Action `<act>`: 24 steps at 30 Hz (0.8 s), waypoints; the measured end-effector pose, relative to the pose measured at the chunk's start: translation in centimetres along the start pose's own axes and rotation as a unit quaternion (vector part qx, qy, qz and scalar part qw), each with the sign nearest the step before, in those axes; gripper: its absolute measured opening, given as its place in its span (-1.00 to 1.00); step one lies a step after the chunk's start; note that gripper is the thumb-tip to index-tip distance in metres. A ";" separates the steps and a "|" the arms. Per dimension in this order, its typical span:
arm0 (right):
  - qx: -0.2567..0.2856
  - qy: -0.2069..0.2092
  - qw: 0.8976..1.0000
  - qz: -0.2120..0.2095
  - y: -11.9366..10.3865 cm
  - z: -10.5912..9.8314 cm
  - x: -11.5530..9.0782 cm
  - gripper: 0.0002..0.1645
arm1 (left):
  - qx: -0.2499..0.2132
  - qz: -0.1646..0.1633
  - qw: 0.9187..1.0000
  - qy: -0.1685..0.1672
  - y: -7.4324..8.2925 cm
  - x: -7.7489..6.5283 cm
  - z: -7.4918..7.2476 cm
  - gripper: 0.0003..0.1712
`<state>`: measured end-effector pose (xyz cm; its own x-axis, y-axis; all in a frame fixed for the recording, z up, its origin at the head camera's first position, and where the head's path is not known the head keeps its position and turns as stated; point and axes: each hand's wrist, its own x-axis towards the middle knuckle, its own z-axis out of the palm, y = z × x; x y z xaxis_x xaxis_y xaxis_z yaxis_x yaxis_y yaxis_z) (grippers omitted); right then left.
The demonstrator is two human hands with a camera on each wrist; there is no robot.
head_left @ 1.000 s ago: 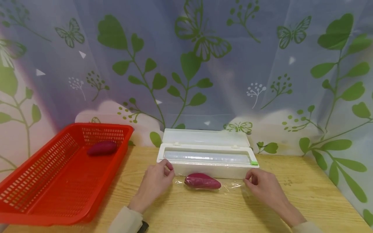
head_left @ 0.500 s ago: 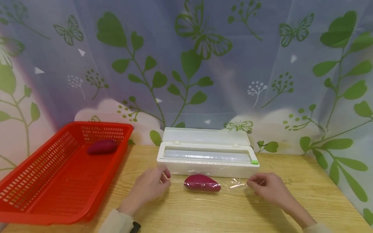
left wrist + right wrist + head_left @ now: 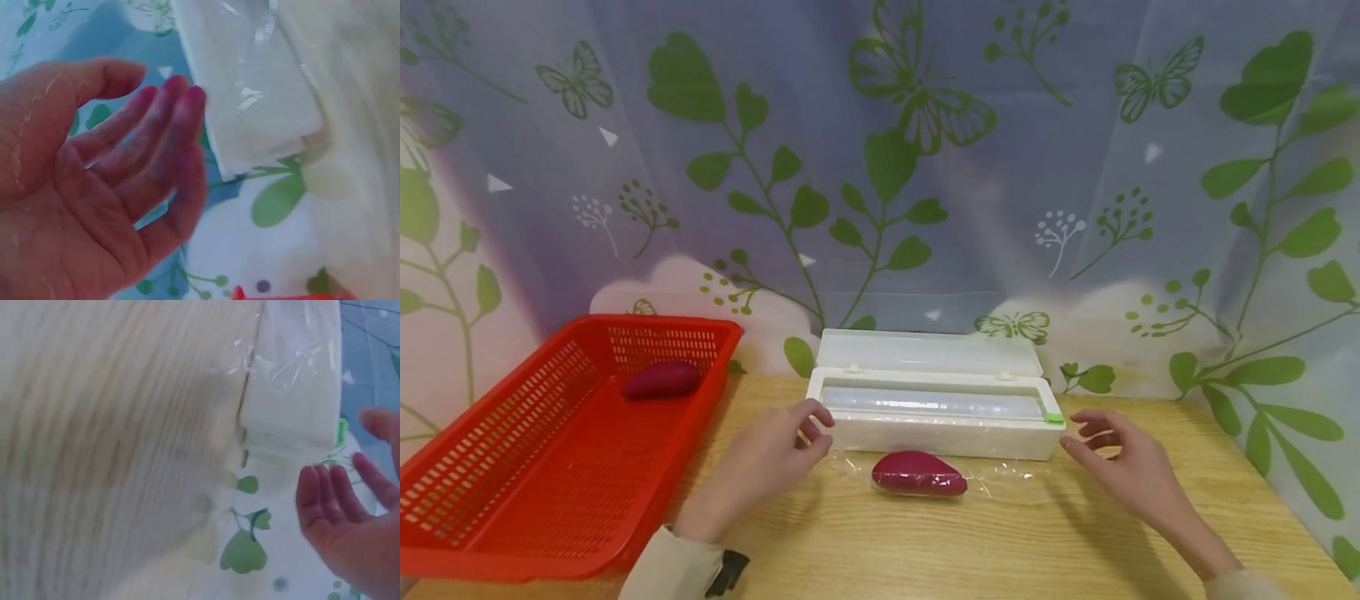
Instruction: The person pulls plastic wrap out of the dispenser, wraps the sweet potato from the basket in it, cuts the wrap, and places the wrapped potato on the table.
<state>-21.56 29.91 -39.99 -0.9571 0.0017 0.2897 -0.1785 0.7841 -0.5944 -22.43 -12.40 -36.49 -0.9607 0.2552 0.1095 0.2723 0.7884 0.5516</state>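
A purple sweet potato (image 3: 919, 473) lies on the table just in front of a white cling film dispenser (image 3: 932, 438), with clear film (image 3: 1019, 472) over it and out to both sides. My left hand (image 3: 769, 460) hovers off the dispenser's left end, fingers loosely bent and holding nothing. In the left wrist view the palm of that left hand (image 3: 119, 181) shows bare. To the right of the dispenser is my right hand (image 3: 1133, 477), thumb and fingers apart. The right wrist view shows the right hand (image 3: 356, 531) beside the dispenser's end (image 3: 284, 419), with nothing in its grasp.
The dispenser's lid (image 3: 929, 352) stands raised behind the film roll (image 3: 932, 403), and a green slider (image 3: 1054, 419) sits at its right. A red basket (image 3: 662, 492) on the left holds another sweet potato (image 3: 662, 380). A patterned curtain (image 3: 925, 208) hangs behind the table (image 3: 925, 550).
Both hands have let go of the film's edges and moved apart, left hand to the left and right hand to the right. The sweet potato stays in nearly the same place.
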 end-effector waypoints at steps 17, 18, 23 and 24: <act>0.092 -0.078 0.991 -0.050 1.6 1.7 3.2 -0.11 | -0.040 0.212 0.975 -0.052 7.5 7.9 4.1 -0.78; 0.090 -0.081 0.992 -0.047 1.7 1.7 3.3 -0.12 | -0.038 0.220 0.973 -0.057 7.9 8.3 4.5 -0.78; 0.069 -0.090 0.993 -0.034 2.4 2.0 3.7 -0.13 | -0.006 0.276 0.959 -0.066 9.5 10.1 6.5 -0.78; 0.073 -0.092 0.993 -0.032 2.5 2.1 3.7 -0.14 | 0.001 0.285 0.956 -0.068 9.8 10.4 6.9 -0.77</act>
<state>-26.02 30.57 -41.91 -0.9659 -0.1696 0.1957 -0.2584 0.6806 -0.6856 -29.37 1.84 -35.61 -0.6403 0.7142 0.2829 0.7495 0.5002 0.4336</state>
